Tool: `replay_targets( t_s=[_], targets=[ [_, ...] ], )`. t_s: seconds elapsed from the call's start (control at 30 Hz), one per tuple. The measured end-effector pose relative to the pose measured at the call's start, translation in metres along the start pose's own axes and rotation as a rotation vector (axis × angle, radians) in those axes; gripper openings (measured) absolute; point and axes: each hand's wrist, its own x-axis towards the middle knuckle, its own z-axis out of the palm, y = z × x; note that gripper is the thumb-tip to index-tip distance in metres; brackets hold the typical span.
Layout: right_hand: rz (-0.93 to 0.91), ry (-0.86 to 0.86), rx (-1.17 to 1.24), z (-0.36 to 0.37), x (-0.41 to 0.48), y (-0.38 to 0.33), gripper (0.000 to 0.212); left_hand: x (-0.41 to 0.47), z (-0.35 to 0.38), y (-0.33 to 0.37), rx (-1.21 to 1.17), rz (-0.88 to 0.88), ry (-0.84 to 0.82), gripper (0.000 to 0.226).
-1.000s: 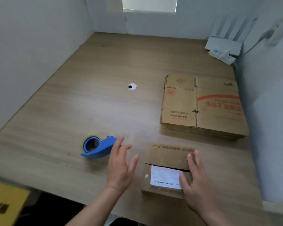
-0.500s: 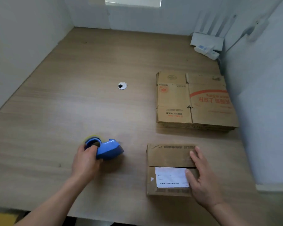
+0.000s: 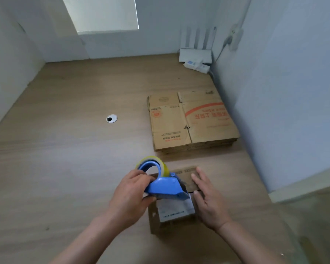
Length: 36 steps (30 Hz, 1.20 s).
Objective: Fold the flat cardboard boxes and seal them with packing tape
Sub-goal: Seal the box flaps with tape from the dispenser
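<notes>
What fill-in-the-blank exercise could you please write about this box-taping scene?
The left hand holds a tape dispenser whose body is ____.
The roll of tape on it is ____.
The right hand rests flat on the small box, which stands on the wooden ____.
The stack of flat boxes lies near the ____ wall.
Missing words: blue, yellow, table, right.

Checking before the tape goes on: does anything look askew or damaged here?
Nothing looks damaged. A dark gap shows between the top flaps of the box beside the right hand; they may not meet fully.
</notes>
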Motion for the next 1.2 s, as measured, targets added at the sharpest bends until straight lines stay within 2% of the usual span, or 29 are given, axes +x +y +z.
replay_targets(
  t_s=[0.2,0.33,0.5,0.67,0.93,1.1,1.2],
  targets=[
    [-0.067,0.062,0.029,-0.003,-0.003,0.009,0.057,0.008,0.008,0.009,0.113,0.044,-0.096,0.039],
    [-0.184,0.137,-0.049,-0.019,-0.009,0.003,0.065,0.009,0.008,0.007,0.166,0.047,-0.131,0.039],
    [-0.309,0.091,-0.081,-0.031,0.0,-0.004,0.051,0.011,0.011,0.011,0.157,0.022,-0.151,0.033],
    [-0.286,0.048,-0.012,-0.034,0.005,-0.007,0.021,0.01,0.012,0.012,0.159,-0.004,-0.158,0.032],
    [-0.201,0.109,-0.028,-0.026,0.001,-0.005,0.032,0.01,0.012,0.016,0.187,0.012,-0.207,0.038],
    [-0.274,0.09,-0.104,-0.029,0.004,-0.001,0.016,0.013,0.006,0.007,0.262,0.135,-0.271,0.037],
    [-0.276,0.041,-0.111,-0.032,0.006,0.004,0.02,0.013,-0.008,-0.01,0.298,0.162,-0.284,0.034]
  ],
)
